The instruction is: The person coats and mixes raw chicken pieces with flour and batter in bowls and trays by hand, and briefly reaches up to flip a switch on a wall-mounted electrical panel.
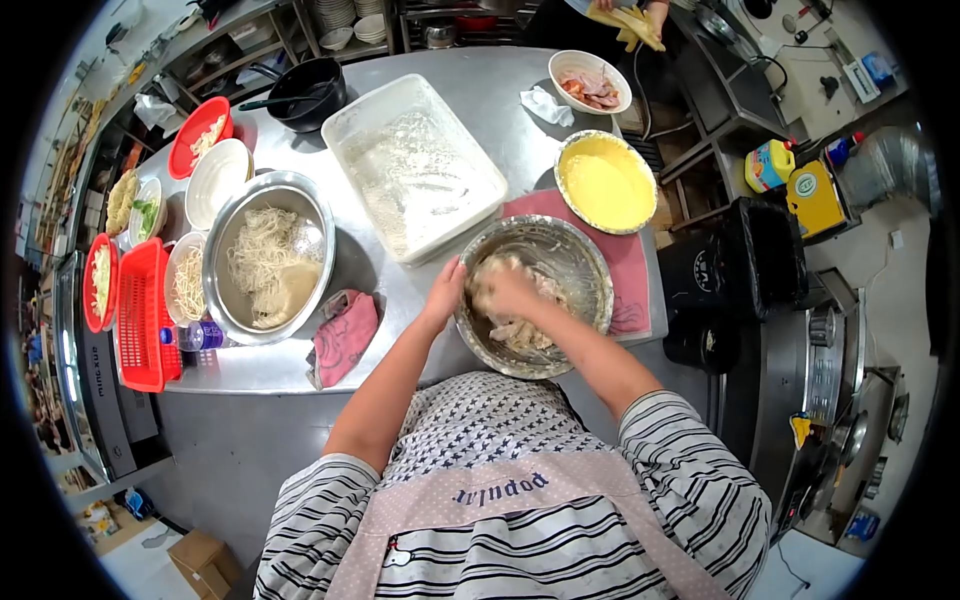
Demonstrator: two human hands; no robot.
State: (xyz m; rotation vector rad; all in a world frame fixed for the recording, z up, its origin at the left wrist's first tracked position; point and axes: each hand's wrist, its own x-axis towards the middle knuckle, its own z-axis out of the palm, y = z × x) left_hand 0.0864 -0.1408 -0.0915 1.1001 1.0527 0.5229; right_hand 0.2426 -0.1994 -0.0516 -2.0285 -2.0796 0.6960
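Observation:
A metal bowl point(590, 262) with pale, sticky dough-like mixture point(525, 335) stands on a pink cloth at the table's near right. Inside it is my right hand point(508, 290), blurred by motion, with its fingers in the mixture and hard to make out. My left hand point(447, 290) rests against the bowl's left rim, fingers stretched upward. Behind and to the left lies a white tray point(480, 190) dusted with flour. A bowl of yellow batter point(605, 182) stands just beyond, at the right.
Noodles point(268, 250) fill part of a steel bowl at left, near a red basket point(143, 315) and a bottle point(200, 336). A pink rag point(345, 335) lies at the front edge. Across the table are a meat bowl point(590, 85) and another person's hand point(657, 14).

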